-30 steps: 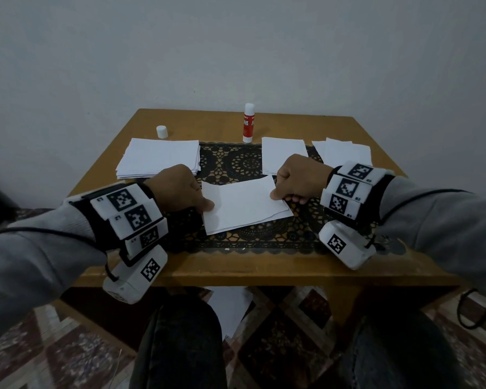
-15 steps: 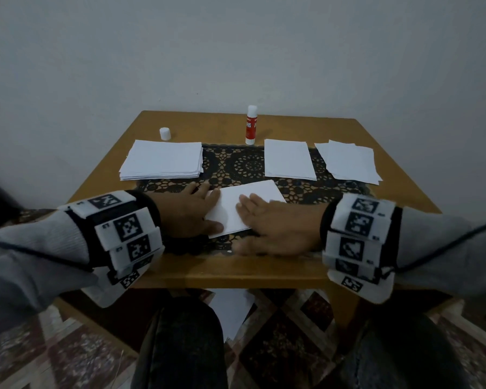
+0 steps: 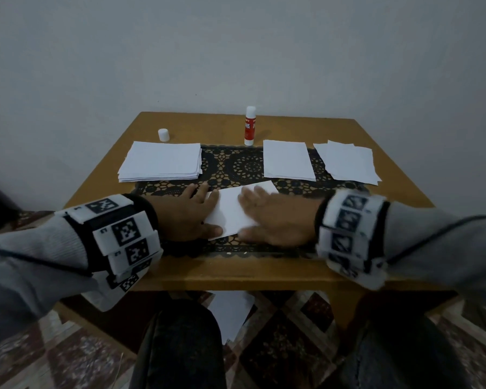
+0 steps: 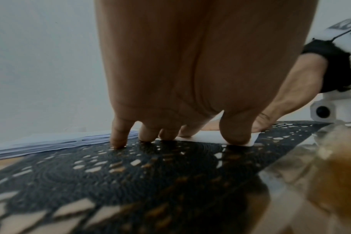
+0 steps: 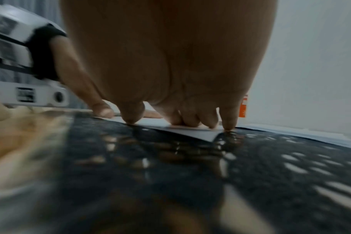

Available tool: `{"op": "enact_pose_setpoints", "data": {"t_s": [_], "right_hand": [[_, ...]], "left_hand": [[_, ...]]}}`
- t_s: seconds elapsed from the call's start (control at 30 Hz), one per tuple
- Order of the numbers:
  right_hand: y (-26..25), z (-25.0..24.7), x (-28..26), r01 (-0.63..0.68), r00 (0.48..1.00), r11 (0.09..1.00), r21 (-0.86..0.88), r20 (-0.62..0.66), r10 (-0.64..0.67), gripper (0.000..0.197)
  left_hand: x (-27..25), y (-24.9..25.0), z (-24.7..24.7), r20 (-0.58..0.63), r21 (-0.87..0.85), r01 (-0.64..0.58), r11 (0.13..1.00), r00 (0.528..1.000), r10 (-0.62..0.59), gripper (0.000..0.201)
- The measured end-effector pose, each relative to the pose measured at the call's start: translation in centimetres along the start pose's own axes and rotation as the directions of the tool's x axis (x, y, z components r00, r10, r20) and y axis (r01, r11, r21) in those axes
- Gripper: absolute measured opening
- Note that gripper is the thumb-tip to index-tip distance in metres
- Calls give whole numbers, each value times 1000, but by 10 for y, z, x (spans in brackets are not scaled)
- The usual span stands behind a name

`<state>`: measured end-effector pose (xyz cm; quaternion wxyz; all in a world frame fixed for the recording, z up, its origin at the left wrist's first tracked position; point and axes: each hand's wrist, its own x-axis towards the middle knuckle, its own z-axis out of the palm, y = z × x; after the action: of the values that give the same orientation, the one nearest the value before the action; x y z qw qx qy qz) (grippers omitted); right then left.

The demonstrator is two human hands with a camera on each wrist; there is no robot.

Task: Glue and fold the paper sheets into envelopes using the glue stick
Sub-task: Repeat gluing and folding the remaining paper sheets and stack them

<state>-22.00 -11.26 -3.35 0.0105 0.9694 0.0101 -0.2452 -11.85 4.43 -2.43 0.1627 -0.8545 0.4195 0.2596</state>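
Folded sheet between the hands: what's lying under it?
The folded sheet lies on the black lace mat, both hands, left and right, pressing flat. Anything beneath it is hidden.

Both hands, fisted a second ago, now press flat on the folded sheet (image 3: 230, 211).

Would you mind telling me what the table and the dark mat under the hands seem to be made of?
Table: apparently wood or wood veneer, smooth tan finish with a slight sheen. Dark mat: probably lace or cut-out vinyl; the table shows through its openwork pattern.
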Motion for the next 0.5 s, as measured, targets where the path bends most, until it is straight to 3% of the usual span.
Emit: {"op": "enact_pose_setpoints", "data": {"t_s": [0.1,0.23,0.4,0.5], "right_hand": [[-11,10,-16,127,989,991,-38,78,-124,83],[4,5,-16,-34,999,999,-5,36,35,88],[-12,13,-29,81,992,995,-65,98,-75,90],[8,6,-26,-48,996,999,13,75,47,89]], "left_hand": [[-1,-2,1,-1,-12,3,1000,1000,-3,82],[0,-1,1,-3,-11,-2,1000,1000,2,82],[3,-2,2,-7,-4,1,1000,1000,-1,83],[2,-2,2,-14,-14,-3,1000,1000,3,82]]}}
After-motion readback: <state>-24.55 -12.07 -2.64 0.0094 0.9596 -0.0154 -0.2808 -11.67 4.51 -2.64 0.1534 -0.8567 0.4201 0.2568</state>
